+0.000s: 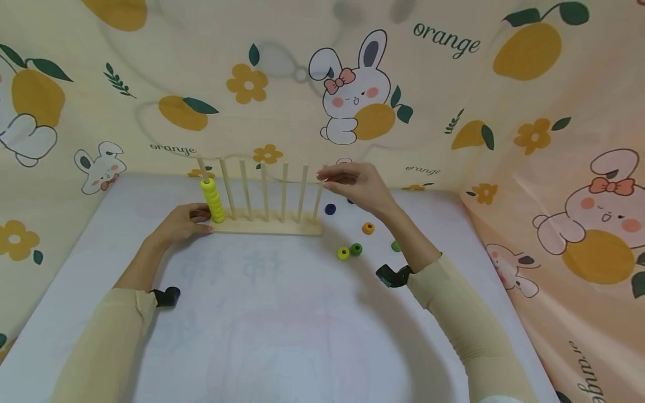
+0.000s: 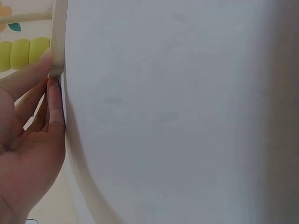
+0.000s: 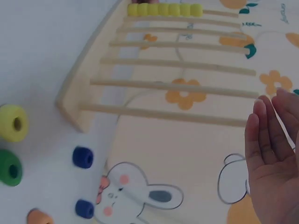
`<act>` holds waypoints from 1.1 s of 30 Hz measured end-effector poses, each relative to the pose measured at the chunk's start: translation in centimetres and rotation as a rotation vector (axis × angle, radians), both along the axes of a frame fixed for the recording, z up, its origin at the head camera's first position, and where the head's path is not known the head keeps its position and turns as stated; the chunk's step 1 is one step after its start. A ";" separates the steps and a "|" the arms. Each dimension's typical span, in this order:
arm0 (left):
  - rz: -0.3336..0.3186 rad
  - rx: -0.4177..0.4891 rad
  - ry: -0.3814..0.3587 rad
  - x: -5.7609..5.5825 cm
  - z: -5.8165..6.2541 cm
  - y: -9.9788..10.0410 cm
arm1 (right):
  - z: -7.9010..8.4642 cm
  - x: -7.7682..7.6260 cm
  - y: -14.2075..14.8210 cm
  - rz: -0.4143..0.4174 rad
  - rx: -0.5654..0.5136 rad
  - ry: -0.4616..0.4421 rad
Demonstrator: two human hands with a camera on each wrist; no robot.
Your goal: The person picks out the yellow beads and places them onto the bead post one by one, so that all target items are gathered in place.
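A wooden peg rack (image 1: 267,226) with several upright pegs stands on the white table. Yellow beads (image 1: 214,201) are stacked on its leftmost peg, whose tip shows bare above them. My left hand (image 1: 183,223) grips the rack's left end, thumb at the front near the lowest bead and fingers around the end. At the tip of the rightmost peg (image 3: 163,116) is my right hand (image 1: 356,187), its fingers (image 3: 265,135) fairly straight. No bead shows in it, and whether it touches the peg I cannot tell.
Right of the rack lie loose beads: a yellow bead (image 1: 343,253), a green bead (image 1: 356,249), an orange bead (image 1: 368,228) and a blue bead (image 1: 330,209). Another green bead (image 1: 395,246) is partly behind my right forearm. A patterned cloth (image 1: 282,123) hangs behind the table.
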State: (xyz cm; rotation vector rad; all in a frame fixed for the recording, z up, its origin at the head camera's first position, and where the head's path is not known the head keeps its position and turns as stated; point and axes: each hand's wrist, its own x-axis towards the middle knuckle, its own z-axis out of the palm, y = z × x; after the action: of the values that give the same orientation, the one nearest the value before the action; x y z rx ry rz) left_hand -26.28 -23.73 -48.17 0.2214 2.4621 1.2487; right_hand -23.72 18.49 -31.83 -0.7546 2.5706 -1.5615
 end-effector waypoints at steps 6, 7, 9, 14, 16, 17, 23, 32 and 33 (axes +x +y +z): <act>0.007 0.013 -0.003 0.3 0.1 0.1 | -1.6 0.7 1.6 -0.047 0.033 -0.055; 0.005 0.015 0.000 0.3 0.2 0.1 | -1.9 0.8 1.9 -0.052 0.037 -0.063; 0.000 0.017 0.006 0.3 0.2 0.1 | -2.6 1.1 2.5 -0.053 0.036 -0.080; -0.003 0.017 0.007 0.3 0.3 0.1 | -4.4 1.6 3.8 -0.041 0.020 -0.093; 0.004 0.013 -0.001 0.3 0.4 0.1 | -5.1 1.9 4.3 -0.051 0.025 -0.097; 0.006 0.012 -0.002 0.4 0.4 0.1 | -5.4 2.1 4.5 -0.056 0.027 -0.099; 0.014 0.005 -0.004 0.4 0.3 0.2 | -7.7 2.9 5.4 -0.066 0.056 -0.098; 0.013 0.013 -0.011 0.2 0.1 0.2 | -11.2 3.5 6.6 -0.064 0.080 -0.157; 0.013 0.012 -0.012 0.2 0.2 0.2 | -11.5 3.6 6.7 -0.064 0.081 -0.172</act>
State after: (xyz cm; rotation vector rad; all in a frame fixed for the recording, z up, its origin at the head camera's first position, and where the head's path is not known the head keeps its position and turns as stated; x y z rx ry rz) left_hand -26.04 -23.55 -48.00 0.2006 2.4504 1.2664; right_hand -20.12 25.20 -43.38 -0.5112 2.5371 -1.4585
